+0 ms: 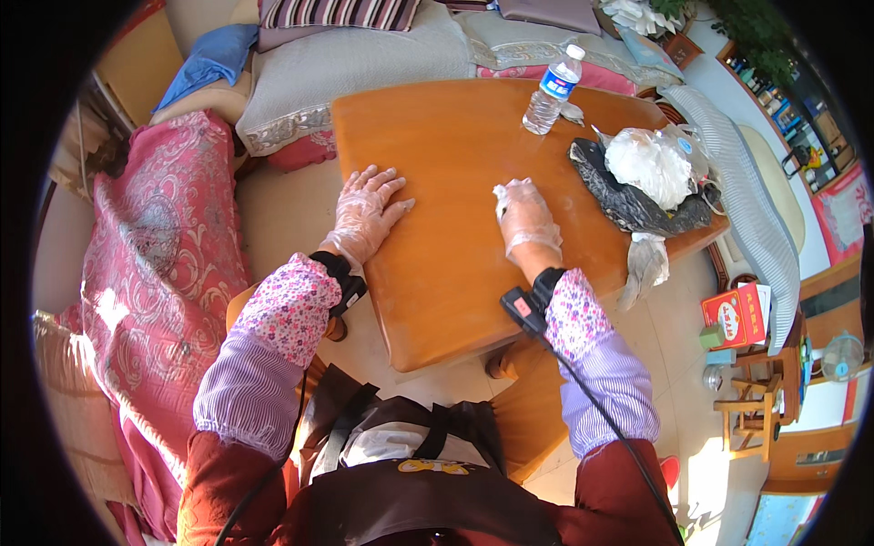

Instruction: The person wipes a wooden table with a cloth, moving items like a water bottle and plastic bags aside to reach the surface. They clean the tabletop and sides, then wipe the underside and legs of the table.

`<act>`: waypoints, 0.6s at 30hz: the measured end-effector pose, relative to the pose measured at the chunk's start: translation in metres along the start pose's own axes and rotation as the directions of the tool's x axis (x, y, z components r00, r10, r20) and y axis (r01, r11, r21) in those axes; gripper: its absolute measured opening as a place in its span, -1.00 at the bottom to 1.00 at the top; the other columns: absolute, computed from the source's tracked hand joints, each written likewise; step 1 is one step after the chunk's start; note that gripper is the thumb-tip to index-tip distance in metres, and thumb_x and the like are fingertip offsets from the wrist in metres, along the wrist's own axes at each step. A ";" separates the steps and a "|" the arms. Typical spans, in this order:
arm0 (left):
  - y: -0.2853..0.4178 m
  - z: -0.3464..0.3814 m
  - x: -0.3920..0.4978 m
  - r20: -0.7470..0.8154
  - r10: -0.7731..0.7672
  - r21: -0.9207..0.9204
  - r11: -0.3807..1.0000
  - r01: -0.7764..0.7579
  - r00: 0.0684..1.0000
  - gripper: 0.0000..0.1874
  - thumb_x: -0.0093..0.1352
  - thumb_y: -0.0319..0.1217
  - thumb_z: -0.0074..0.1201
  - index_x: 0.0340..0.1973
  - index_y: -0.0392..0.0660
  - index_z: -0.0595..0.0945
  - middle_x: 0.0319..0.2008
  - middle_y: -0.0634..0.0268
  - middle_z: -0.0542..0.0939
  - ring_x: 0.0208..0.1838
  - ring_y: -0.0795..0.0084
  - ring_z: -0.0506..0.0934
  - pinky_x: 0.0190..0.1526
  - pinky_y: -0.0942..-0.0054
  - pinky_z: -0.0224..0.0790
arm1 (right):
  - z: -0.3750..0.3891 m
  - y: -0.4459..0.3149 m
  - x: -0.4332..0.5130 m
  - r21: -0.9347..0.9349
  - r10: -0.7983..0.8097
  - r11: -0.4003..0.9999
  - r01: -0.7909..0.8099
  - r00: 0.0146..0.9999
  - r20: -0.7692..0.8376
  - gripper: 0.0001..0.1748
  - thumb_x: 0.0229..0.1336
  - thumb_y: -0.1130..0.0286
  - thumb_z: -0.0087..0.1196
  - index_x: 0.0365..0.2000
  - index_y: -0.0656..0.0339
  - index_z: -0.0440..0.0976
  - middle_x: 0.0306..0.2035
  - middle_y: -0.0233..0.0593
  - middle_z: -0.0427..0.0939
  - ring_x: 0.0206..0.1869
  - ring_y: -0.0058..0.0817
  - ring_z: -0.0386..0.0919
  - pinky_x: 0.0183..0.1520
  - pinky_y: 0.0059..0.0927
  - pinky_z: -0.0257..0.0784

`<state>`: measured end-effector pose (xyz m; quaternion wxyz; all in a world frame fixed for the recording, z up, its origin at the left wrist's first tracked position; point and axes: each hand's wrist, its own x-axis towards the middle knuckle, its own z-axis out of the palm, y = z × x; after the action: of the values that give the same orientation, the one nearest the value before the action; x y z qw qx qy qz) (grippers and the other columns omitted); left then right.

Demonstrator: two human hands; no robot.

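My left hand [365, 213], in a clear plastic glove, lies palm down with fingers apart on the left edge of the orange-brown wooden table [437, 273]. On the middle of the tabletop, my right hand [528, 217], gloved alike, is curled over a small white wad [501, 195]. Only a bit of the wad shows beside the fingers; whether it is tissue or cloth I cannot tell. To the right of that hand sits a black plastic bag [618, 198] with a crumpled white plastic bag [647, 164] on it. Farther back stands a clear plastic bottle [552, 92] with a white cap and blue label.
A crumpled pale wrapper [643, 266] hangs over the table's right edge. Grey-covered sofa seats [362, 68] border the far side, and a pink patterned cover [171, 225] drapes furniture at left. Wooden stools [751, 409] and a red box [734, 317] are at right. Cables run along both forearms.
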<state>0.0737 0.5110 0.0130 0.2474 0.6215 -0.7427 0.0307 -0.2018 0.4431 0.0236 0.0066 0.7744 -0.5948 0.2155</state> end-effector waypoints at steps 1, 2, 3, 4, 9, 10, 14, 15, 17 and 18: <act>-0.001 0.001 0.000 0.003 0.003 0.009 1.000 -0.003 1.000 -0.51 0.46 -0.05 0.01 0.17 -0.05 0.60 0.32 0.19 0.47 0.48 0.06 0.24 0.52 0.09 -0.13 | -0.002 -0.019 -0.032 0.257 0.071 0.964 -0.066 0.997 -0.009 -0.73 0.38 0.22 -0.03 -0.04 0.03 0.55 -0.05 -0.08 0.59 0.05 -0.08 0.55 0.01 -0.02 0.50; -0.002 0.001 0.000 0.035 0.004 0.013 1.000 -0.005 0.999 -0.50 0.48 -0.04 -0.04 0.19 -0.04 0.59 0.34 0.18 0.45 0.49 0.05 0.22 0.53 0.08 -0.15 | -0.007 -0.032 -0.052 0.165 -0.042 0.986 0.036 0.999 0.034 -0.73 0.35 0.21 0.02 -0.03 -0.01 0.57 -0.09 -0.09 0.60 0.03 -0.11 0.57 -0.02 -0.06 0.52; -0.003 0.002 -0.001 0.025 0.019 0.020 1.000 -0.019 1.000 -0.51 0.47 -0.06 -0.03 0.19 -0.05 0.59 0.33 0.17 0.45 0.48 0.04 0.23 0.52 0.07 -0.14 | -0.010 -0.042 -0.071 0.094 -0.248 0.964 0.248 0.969 -0.019 -0.73 0.32 0.21 0.08 -0.03 -0.05 0.60 -0.12 -0.11 0.61 0.01 -0.15 0.59 -0.05 -0.10 0.54; -0.004 0.002 -0.001 0.019 0.030 0.026 0.999 -0.030 0.999 -0.52 0.47 -0.09 -0.02 0.19 -0.06 0.58 0.33 0.15 0.46 0.47 0.03 0.24 0.52 0.05 -0.12 | -0.015 -0.046 -0.091 0.095 -0.314 0.945 0.312 0.949 0.012 -0.70 0.27 0.21 0.12 -0.01 -0.05 0.58 -0.11 -0.16 0.61 -0.03 -0.18 0.60 -0.07 -0.12 0.55; -0.008 0.009 -0.003 -0.015 0.046 0.005 0.999 -0.046 0.999 -0.53 0.48 -0.10 -0.03 0.20 -0.05 0.57 0.33 0.15 0.45 0.48 0.04 0.24 0.51 0.01 -0.11 | -0.049 0.016 -0.112 0.041 -0.460 0.887 0.459 0.888 0.018 -0.65 0.22 0.27 0.17 0.03 0.00 0.57 -0.11 -0.25 0.59 -0.11 -0.24 0.60 -0.09 -0.22 0.55; -0.010 0.011 -0.003 0.019 0.056 0.055 0.997 -0.057 0.998 -0.52 0.48 -0.08 -0.03 0.20 -0.05 0.58 0.33 0.17 0.46 0.48 0.06 0.24 0.51 0.02 -0.12 | -0.053 0.033 -0.104 -0.002 -0.315 0.949 0.316 0.948 0.051 -0.67 0.26 0.29 0.13 0.02 0.02 0.57 -0.11 -0.22 0.59 -0.08 -0.23 0.60 -0.05 -0.24 0.54; -0.014 0.013 0.000 0.005 0.006 -0.030 1.000 -0.006 1.000 -0.60 0.52 -0.13 -0.04 0.17 0.01 0.60 0.31 0.22 0.48 0.48 0.07 0.24 0.51 0.03 -0.11 | -0.038 0.060 -0.070 0.394 0.264 0.890 -0.230 0.964 -0.033 -0.74 0.40 0.37 0.00 0.00 0.12 0.58 -0.08 -0.10 0.60 0.02 -0.19 0.58 0.09 -0.29 0.49; -0.016 0.010 0.000 0.017 -0.005 -0.133 0.991 0.007 1.000 -0.58 0.52 -0.10 -0.04 0.18 0.00 0.60 0.31 0.23 0.47 0.49 0.07 0.23 0.52 0.04 -0.13 | -0.029 0.056 -0.066 0.515 0.397 0.783 -0.348 0.918 0.015 -0.73 0.42 0.34 -0.02 0.00 0.15 0.57 -0.04 -0.09 0.59 0.05 -0.18 0.56 0.12 -0.29 0.46; -0.021 -0.002 0.002 0.126 -0.029 -0.331 0.941 0.070 0.992 -0.54 0.51 -0.05 -0.04 0.20 0.00 0.59 0.33 0.25 0.46 0.50 0.08 0.21 0.53 0.05 -0.17 | -0.013 0.038 -0.062 0.496 0.311 0.824 -0.273 0.950 0.008 -0.70 0.45 0.27 -0.05 0.00 0.18 0.56 0.03 -0.06 0.57 0.11 -0.16 0.53 0.17 -0.27 0.42; -0.025 -0.011 0.003 0.213 -0.112 -0.680 0.696 0.230 0.971 -0.53 0.52 -0.09 0.01 0.24 -0.05 0.54 0.32 0.23 0.46 0.49 0.14 0.22 0.53 0.16 -0.16 | -0.008 0.026 -0.065 0.459 0.262 0.859 -0.228 0.965 -0.010 -0.69 0.44 0.25 -0.06 0.04 0.13 0.54 0.07 -0.07 0.55 0.13 -0.14 0.51 0.18 -0.26 0.42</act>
<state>0.1004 0.5064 0.0173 0.4072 0.5480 -0.6547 -0.3244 -0.2410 0.4978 0.0019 -0.1803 0.6641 -0.6210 0.3753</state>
